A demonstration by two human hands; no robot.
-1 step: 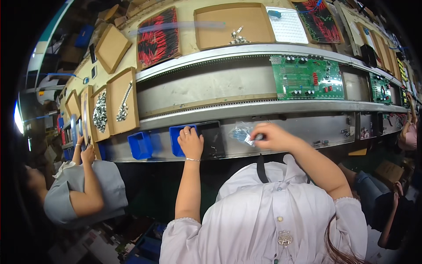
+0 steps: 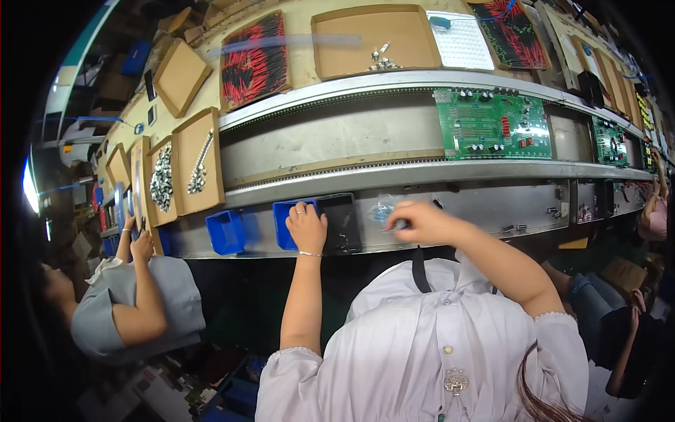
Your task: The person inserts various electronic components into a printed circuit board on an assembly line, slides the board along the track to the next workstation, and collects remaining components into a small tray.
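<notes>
My left hand (image 2: 306,226) rests palm down on the near rim of a small blue bin (image 2: 283,216), beside a black tray (image 2: 344,224). Its fingers curl over the edge, so I cannot see whether they hold anything. My right hand (image 2: 425,221) is blurred and hovers just right of a crumpled clear plastic bag (image 2: 382,207) on the metal ledge. Its fingertips pinch a small dark part (image 2: 398,226). Both bare forearms reach up from my white blouse.
A green circuit board (image 2: 492,125) lies on the conveyor belt (image 2: 337,137), with another board (image 2: 609,141) farther right. A second blue bin (image 2: 226,231) sits left. Cardboard trays hold screws (image 2: 198,163) and red-black wires (image 2: 253,60). A co-worker (image 2: 133,316) sits left; another person's hand (image 2: 652,200) is at right.
My right hand has gone blurred and shifted a little at the bag; the small white bit seen at its fingertips now looks dark. My left hand has stayed put.
</notes>
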